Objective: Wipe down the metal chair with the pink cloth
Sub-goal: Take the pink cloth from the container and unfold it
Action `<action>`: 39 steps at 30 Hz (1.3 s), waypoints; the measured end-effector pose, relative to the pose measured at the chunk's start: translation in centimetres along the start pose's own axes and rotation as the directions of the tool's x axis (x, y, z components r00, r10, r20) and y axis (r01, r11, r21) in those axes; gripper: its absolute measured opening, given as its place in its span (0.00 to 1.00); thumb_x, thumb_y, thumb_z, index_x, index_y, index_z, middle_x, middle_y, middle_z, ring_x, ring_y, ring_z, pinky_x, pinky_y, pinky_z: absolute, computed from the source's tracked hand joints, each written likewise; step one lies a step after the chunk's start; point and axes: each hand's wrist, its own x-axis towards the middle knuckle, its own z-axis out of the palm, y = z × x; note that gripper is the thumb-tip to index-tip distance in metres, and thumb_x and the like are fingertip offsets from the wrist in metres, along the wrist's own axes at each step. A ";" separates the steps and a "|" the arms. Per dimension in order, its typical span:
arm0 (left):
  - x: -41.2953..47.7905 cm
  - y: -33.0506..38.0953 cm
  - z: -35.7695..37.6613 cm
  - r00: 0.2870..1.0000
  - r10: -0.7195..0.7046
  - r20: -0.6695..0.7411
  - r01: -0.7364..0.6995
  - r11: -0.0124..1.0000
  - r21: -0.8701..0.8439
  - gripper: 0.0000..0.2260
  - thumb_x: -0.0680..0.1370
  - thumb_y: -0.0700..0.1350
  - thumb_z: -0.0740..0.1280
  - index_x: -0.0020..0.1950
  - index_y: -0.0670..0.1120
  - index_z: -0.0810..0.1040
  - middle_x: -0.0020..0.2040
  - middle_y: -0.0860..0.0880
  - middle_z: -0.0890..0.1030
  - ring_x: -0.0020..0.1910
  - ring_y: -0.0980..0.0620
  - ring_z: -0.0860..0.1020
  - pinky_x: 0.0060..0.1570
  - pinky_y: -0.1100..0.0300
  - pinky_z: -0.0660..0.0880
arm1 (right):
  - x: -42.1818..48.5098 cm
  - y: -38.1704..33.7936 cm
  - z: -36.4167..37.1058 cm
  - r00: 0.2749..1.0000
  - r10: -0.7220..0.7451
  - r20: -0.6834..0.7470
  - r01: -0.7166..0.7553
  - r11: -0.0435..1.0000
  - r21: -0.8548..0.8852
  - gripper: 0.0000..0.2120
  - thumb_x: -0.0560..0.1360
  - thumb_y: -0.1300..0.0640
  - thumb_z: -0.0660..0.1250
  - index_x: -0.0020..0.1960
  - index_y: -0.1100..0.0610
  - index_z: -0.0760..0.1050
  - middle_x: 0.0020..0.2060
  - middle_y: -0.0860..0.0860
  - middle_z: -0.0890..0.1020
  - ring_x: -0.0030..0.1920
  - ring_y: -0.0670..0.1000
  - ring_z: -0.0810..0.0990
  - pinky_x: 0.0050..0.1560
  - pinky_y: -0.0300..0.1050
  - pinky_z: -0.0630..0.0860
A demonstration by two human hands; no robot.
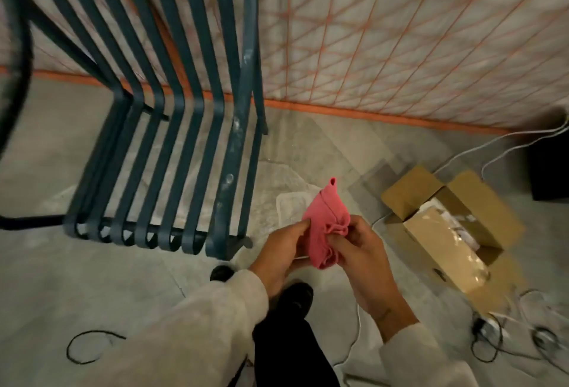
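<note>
A dark blue-green metal chair [191, 146] made of flat slats fills the upper left, its seat front edge curling down near the middle. White smudges mark its rightmost slat. To the right of the seat's front corner, both hands hold a bunched pink cloth [327, 226] in the air, apart from the chair. My left hand [284, 251] pinches the cloth's left side. My right hand [361, 259] grips its crumpled right edge.
An open cardboard box [449, 232] lies on the concrete floor at the right, with white and black cables [498, 334] around it. A black cord loop [89, 346] lies at lower left. A wall with orange grid lines [400, 32] stands behind. My dark shoes [295, 296] are below the hands.
</note>
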 end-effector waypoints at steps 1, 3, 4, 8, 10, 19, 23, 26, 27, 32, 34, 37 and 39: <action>-0.7 0.3 0.1 0.999 0.001 0.035 0.000 1.000 -0.031 0.16 0.79 0.52 0.62 0.58 0.44 0.81 0.52 0.42 0.85 0.52 0.45 0.83 0.47 0.55 0.80 | -0.7 -0.7 -0.4 1.000 0.009 0.027 -0.009 0.999 0.031 0.10 0.76 0.69 0.66 0.52 0.57 0.78 0.47 0.57 0.85 0.49 0.60 0.83 0.50 0.59 0.79; -3.3 1.5 -0.6 0.996 0.031 0.088 -0.031 1.000 -0.003 0.16 0.77 0.52 0.66 0.60 0.45 0.80 0.54 0.43 0.84 0.54 0.45 0.82 0.57 0.49 0.78 | -2.4 -2.6 -0.9 0.995 0.013 0.101 -0.020 0.998 0.065 0.11 0.76 0.71 0.64 0.54 0.59 0.76 0.48 0.58 0.85 0.48 0.58 0.83 0.47 0.56 0.80; -4.4 1.9 -1.2 0.991 0.041 0.127 -0.043 0.999 0.012 0.16 0.76 0.52 0.69 0.61 0.46 0.79 0.54 0.44 0.84 0.55 0.46 0.82 0.60 0.47 0.77 | -3.1 -3.2 -1.2 0.991 0.022 0.133 -0.031 0.997 0.068 0.13 0.76 0.72 0.63 0.56 0.59 0.74 0.49 0.58 0.84 0.49 0.57 0.83 0.46 0.54 0.80; -8.7 2.4 -3.8 0.984 0.091 0.155 -0.084 0.995 -0.046 0.18 0.72 0.43 0.74 0.62 0.44 0.78 0.55 0.45 0.84 0.54 0.45 0.83 0.57 0.49 0.78 | -6.2 -5.3 -0.5 0.965 0.049 0.257 -0.047 0.999 -0.014 0.21 0.76 0.73 0.64 0.63 0.54 0.71 0.54 0.59 0.83 0.53 0.58 0.83 0.47 0.55 0.80; -10.1 1.9 -5.0 0.987 0.127 0.101 -0.119 0.990 -0.080 0.20 0.71 0.39 0.75 0.62 0.43 0.77 0.55 0.42 0.84 0.53 0.44 0.83 0.53 0.51 0.80 | -7.6 -5.6 0.8 0.958 0.047 0.284 -0.026 0.997 -0.077 0.24 0.74 0.73 0.66 0.64 0.52 0.70 0.53 0.59 0.83 0.52 0.57 0.83 0.48 0.55 0.81; -16.0 -0.1 -12.9 0.972 0.230 -0.048 -0.226 0.971 0.083 0.18 0.73 0.37 0.72 0.57 0.55 0.74 0.55 0.48 0.81 0.53 0.47 0.82 0.52 0.48 0.81 | -13.1 -4.4 10.0 0.978 0.100 0.183 -0.030 0.936 -0.351 0.25 0.73 0.53 0.73 0.66 0.41 0.66 0.57 0.49 0.79 0.52 0.49 0.82 0.51 0.46 0.81; -18.1 0.2 -17.5 0.960 0.274 -0.049 -0.255 0.936 0.241 0.19 0.71 0.38 0.73 0.54 0.56 0.73 0.52 0.50 0.80 0.52 0.50 0.80 0.54 0.51 0.79 | -14.7 -3.7 15.0 0.997 0.061 0.048 -0.029 0.870 -0.492 0.25 0.68 0.38 0.73 0.62 0.39 0.70 0.58 0.43 0.74 0.52 0.44 0.80 0.54 0.46 0.79; -19.5 0.7 -20.8 0.955 0.296 -0.029 -0.276 0.916 0.290 0.17 0.72 0.37 0.73 0.55 0.54 0.75 0.50 0.49 0.81 0.51 0.50 0.80 0.49 0.56 0.79 | -16.0 -4.3 19.0 0.996 0.054 0.064 -0.014 0.865 -0.502 0.25 0.70 0.40 0.72 0.64 0.41 0.70 0.59 0.45 0.75 0.51 0.42 0.78 0.53 0.42 0.76; -19.9 1.0 -21.6 0.952 0.306 -0.016 -0.287 0.909 0.303 0.17 0.72 0.37 0.73 0.55 0.53 0.75 0.50 0.48 0.80 0.50 0.50 0.80 0.46 0.58 0.78 | -16.4 -4.5 20.2 0.997 0.040 0.072 0.002 0.862 -0.508 0.25 0.71 0.39 0.71 0.65 0.42 0.70 0.59 0.46 0.74 0.52 0.42 0.78 0.53 0.41 0.76; -21.2 2.5 -24.5 0.935 0.350 0.055 -0.348 0.879 0.325 0.17 0.72 0.39 0.73 0.57 0.53 0.75 0.50 0.48 0.80 0.52 0.48 0.79 0.50 0.54 0.78 | -17.3 -5.1 24.4 0.998 -0.007 0.058 0.034 0.867 -0.498 0.25 0.73 0.40 0.69 0.67 0.43 0.68 0.62 0.48 0.75 0.51 0.42 0.76 0.44 0.33 0.72; -21.5 2.8 -25.1 0.929 0.361 0.080 -0.367 0.873 0.322 0.17 0.72 0.40 0.73 0.56 0.55 0.75 0.51 0.49 0.80 0.53 0.48 0.79 0.55 0.49 0.78 | -17.7 -4.9 25.7 0.999 -0.007 0.047 0.029 0.879 -0.476 0.28 0.74 0.39 0.68 0.70 0.43 0.65 0.63 0.49 0.75 0.53 0.46 0.77 0.45 0.35 0.73; -21.7 2.8 -25.3 0.928 0.363 0.082 -0.368 0.865 0.342 0.16 0.73 0.41 0.72 0.53 0.59 0.74 0.51 0.50 0.79 0.52 0.49 0.79 0.57 0.49 0.77 | -18.6 -4.6 26.7 1.000 0.029 -0.001 -0.027 0.917 -0.397 0.29 0.75 0.40 0.67 0.72 0.43 0.61 0.62 0.49 0.74 0.54 0.48 0.77 0.42 0.34 0.72; -21.7 2.5 -25.1 0.930 0.355 0.096 -0.365 0.856 0.367 0.17 0.74 0.38 0.70 0.55 0.58 0.75 0.50 0.50 0.79 0.51 0.50 0.79 0.56 0.51 0.78 | -18.9 -4.3 26.9 1.000 0.024 -0.017 -0.028 0.935 -0.352 0.27 0.76 0.40 0.66 0.71 0.41 0.62 0.60 0.48 0.76 0.54 0.47 0.78 0.43 0.33 0.72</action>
